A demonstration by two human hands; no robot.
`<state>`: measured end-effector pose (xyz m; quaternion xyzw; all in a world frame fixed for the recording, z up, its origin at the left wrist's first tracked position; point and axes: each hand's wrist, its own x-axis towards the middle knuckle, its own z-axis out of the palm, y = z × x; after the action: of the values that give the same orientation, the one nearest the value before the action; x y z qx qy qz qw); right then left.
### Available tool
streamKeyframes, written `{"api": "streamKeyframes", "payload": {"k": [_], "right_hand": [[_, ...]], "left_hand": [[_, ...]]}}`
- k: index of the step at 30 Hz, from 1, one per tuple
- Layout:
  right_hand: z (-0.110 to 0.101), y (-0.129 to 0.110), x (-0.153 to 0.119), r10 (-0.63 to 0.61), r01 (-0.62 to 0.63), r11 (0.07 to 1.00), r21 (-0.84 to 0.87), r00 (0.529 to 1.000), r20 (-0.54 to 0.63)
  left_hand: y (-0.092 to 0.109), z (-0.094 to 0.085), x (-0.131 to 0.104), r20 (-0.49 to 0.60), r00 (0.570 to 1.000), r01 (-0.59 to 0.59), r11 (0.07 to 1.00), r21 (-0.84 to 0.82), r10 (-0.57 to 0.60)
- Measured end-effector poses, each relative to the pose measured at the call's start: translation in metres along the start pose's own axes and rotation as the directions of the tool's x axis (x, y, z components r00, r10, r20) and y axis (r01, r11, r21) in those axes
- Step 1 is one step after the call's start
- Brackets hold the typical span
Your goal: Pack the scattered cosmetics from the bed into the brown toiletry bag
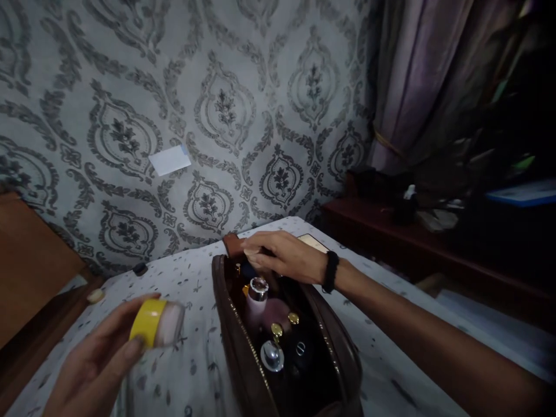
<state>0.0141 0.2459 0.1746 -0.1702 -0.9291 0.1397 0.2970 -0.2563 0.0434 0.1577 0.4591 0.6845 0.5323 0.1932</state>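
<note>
A brown zipped pouch (pixel 238 341) stands open on a patterned white cloth (pixel 191 272). Inside it are several bottles, among them a pink bottle with a silver cap (pixel 257 301) and a round silver cap (pixel 272 355). My left hand (pixel 93 362) holds a small jar with a yellow lid (pixel 156 322) to the left of the pouch, tilted on its side. My right hand (pixel 284 255), with a dark band on the wrist, reaches over the pouch's far end. Its fingers rest on the rim near the brown zipper tab (pixel 234 243).
Grey damask wallpaper with a white card (pixel 169 159) stuck on it fills the background. A wooden board (pixel 30 260) stands at left. A curtain (pixel 421 81) and a dark cluttered shelf (pixel 434 226) are at right. A small dark object (pixel 139 268) lies by the wall.
</note>
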Motion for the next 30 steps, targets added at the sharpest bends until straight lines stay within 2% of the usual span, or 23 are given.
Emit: {"api": "streamKeyframes", "payload": {"k": [3,5,8,10,14,19,24,30], "right_hand": [[-0.001,0.000,-0.001,-0.009,0.009,1.000,0.016,1.000,-0.009],[-0.004,-0.002,-0.002,0.002,-0.002,1.000,0.001,1.000,0.008],[-0.007,-0.006,-0.003,0.059,-0.058,0.998,-0.019,0.998,0.034],[-0.007,-0.008,-0.004,0.091,-0.090,0.996,-0.022,0.995,0.045],[-0.007,-0.009,-0.004,0.111,-0.111,0.994,-0.017,0.993,0.047],[-0.011,-0.011,-0.006,0.146,-0.143,0.989,-0.044,0.986,0.077],[-0.015,-0.014,-0.006,0.176,-0.168,0.982,-0.087,0.979,0.104],[-0.017,-0.014,-0.006,0.204,-0.195,0.977,-0.082,0.972,0.119]], "left_hand": [[0.035,0.022,0.026,0.087,0.995,-0.044,0.998,0.051,0.040],[0.055,0.041,0.041,0.205,0.976,-0.095,0.991,0.090,0.075],[0.075,0.066,0.057,0.339,0.926,-0.230,0.961,0.154,0.168],[0.083,0.074,0.066,0.429,0.882,-0.307,0.929,0.209,0.195],[0.093,0.079,0.081,0.571,0.795,-0.439,0.843,0.310,0.204],[0.099,0.089,0.092,0.626,0.737,-0.561,0.748,0.354,0.256],[0.101,0.108,0.090,0.715,0.687,-0.578,0.692,0.432,0.128],[0.101,0.129,0.088,0.838,0.544,-0.641,0.665,0.383,0.042]]}}
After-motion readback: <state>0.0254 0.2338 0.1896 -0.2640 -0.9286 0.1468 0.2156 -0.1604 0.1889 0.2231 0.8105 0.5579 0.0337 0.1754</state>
